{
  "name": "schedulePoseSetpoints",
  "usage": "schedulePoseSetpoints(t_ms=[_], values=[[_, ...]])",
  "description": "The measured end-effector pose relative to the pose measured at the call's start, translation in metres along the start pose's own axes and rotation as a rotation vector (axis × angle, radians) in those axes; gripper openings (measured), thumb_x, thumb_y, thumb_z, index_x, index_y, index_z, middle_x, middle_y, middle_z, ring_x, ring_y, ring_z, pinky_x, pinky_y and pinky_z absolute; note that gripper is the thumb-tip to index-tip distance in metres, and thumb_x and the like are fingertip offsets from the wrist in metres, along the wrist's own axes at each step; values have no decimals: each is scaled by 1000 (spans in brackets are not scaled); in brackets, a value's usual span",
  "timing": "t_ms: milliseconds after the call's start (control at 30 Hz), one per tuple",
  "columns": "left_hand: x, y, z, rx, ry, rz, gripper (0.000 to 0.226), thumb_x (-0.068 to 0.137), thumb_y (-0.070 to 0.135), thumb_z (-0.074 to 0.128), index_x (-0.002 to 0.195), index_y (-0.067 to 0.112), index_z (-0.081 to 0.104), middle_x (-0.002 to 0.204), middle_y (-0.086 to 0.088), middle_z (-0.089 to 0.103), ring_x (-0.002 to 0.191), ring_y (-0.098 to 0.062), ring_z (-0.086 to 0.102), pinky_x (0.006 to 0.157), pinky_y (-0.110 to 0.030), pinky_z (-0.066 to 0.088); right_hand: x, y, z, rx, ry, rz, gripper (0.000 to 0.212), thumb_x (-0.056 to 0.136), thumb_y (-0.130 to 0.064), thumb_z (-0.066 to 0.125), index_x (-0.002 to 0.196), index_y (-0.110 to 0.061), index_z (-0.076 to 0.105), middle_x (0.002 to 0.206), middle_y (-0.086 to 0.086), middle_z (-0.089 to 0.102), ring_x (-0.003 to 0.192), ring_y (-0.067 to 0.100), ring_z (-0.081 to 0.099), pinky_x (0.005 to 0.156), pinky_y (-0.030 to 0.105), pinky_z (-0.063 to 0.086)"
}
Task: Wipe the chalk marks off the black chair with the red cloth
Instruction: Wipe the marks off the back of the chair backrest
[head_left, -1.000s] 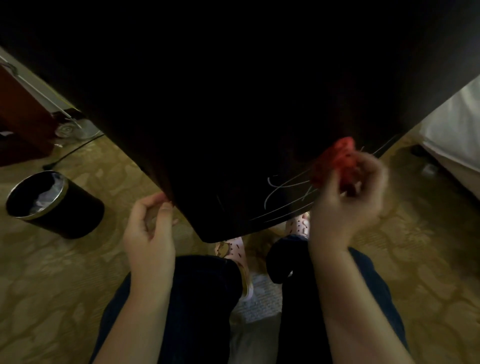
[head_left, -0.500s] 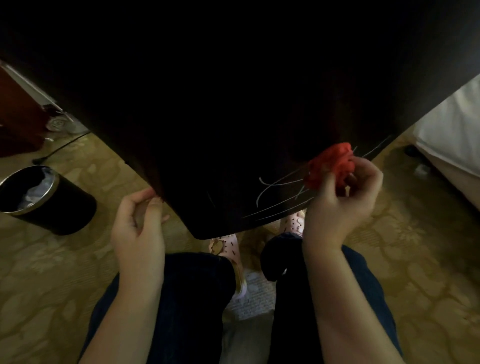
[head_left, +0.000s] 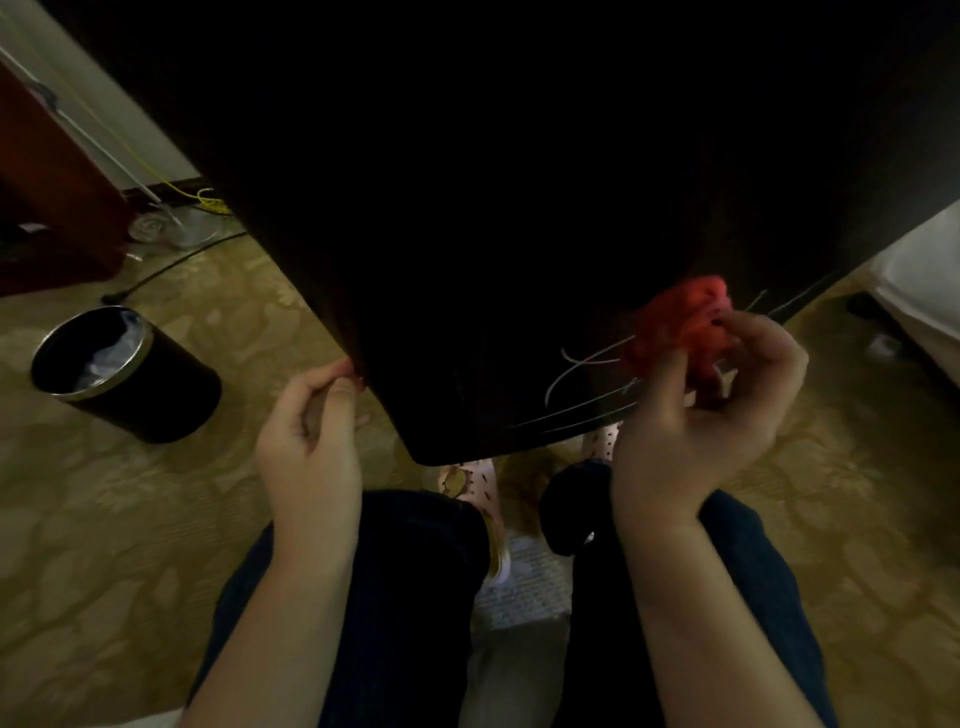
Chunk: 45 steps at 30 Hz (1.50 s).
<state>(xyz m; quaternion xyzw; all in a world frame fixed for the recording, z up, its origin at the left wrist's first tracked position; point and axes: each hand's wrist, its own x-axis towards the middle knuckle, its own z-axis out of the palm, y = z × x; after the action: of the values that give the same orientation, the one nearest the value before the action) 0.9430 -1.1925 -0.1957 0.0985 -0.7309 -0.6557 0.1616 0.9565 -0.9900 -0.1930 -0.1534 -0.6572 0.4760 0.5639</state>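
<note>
Several chalk marks (head_left: 582, 379) are seen low on the black chair (head_left: 467, 234), pinched at its edge by the left hand (head_left: 311, 431), while the red cloth (head_left: 680, 322), bunched in the right hand (head_left: 696, 415) beside them, is best pressed firmly along each line.

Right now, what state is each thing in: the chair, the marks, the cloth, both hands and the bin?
chair: marked near its lower corner.
marks: white lines, not yet wiped.
cloth: bunched, against the chair.
right hand: grips the cloth.
left hand: holds the chair's edge.
bin: upright, open, lined.
</note>
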Motion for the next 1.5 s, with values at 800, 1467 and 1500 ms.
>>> schedulePoseSetpoints(t_ms=[800, 1467, 1500], values=[[8, -1, -10, -85, -39, -75, 26, 101, 11, 50, 100, 20, 73, 102, 2, 75, 103, -13, 69, 82, -31, 55, -109, 39, 38, -277, -704, -348, 26, 77, 10, 59, 88, -9, 73, 97, 6, 67, 88, 25, 59, 71, 39, 55], [10, 2, -21, -204, -134, -134, 32, 107, 27, 36, 123, 17, 62, 105, 2, 75, 104, -13, 69, 84, -30, 53, -96, -13, 50, -81, -647, -433, 22, 88, 5, 66, 100, -9, 78, 103, 6, 71, 89, 25, 62, 80, 34, 54], [11, 2, -21, -228, -127, -133, 31, 106, 30, 38, 120, 19, 64, 103, 2, 76, 101, -13, 70, 82, -29, 53, -86, -38, 53, -9, -557, -462, 19, 89, 3, 68, 100, -9, 78, 103, 7, 71, 90, 24, 63, 85, 29, 53]])
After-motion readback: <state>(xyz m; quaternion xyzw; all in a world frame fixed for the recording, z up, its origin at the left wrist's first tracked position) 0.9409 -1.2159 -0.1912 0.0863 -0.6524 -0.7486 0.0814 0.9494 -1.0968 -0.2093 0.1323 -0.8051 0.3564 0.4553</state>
